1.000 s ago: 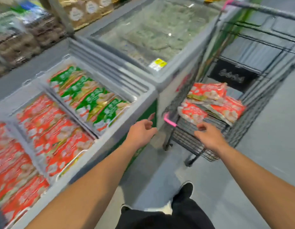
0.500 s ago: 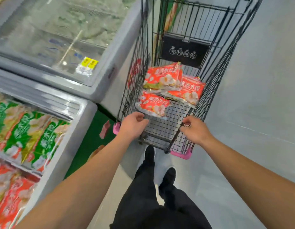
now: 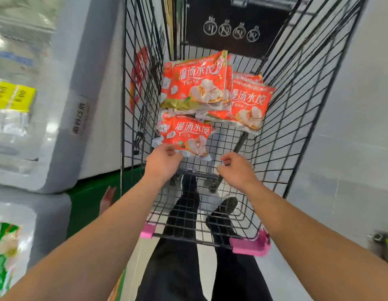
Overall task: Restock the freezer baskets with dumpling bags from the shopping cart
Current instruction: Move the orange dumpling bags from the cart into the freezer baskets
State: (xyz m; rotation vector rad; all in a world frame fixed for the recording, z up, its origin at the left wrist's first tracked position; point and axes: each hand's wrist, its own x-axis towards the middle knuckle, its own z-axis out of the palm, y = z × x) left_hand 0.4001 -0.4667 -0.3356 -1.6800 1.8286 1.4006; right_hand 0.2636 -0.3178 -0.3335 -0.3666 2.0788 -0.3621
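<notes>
1. A person leans over the cart (image 3: 301, 88), both arms stretched down into it, reaching for the near bag (image 3: 184, 135) of dumplings that lies on the wire floor

2. The left hand (image 3: 163, 162) meets that bag's near edge, fingers curled at the plastic; whether they have truly pinched it cannot be told from this angle

3. The right hand (image 3: 236, 169) hovers just beside the bag, over bare wire, fingers loosely curled and holding nothing

4. Two more bags (image 3: 210, 90) lie stacked further in, overlapping the near one's far edge

5. Risk: a shallow pinch on slick film could let the bag slip back into the cart

6. Risk: lifting the near bag may drag the overlapping stack with it

7. Risk: a bag corner could catch in the wire mesh and tear

8. The freezer (image 3: 64, 105) stands to the left, touching or nearly touching the cart
</notes>
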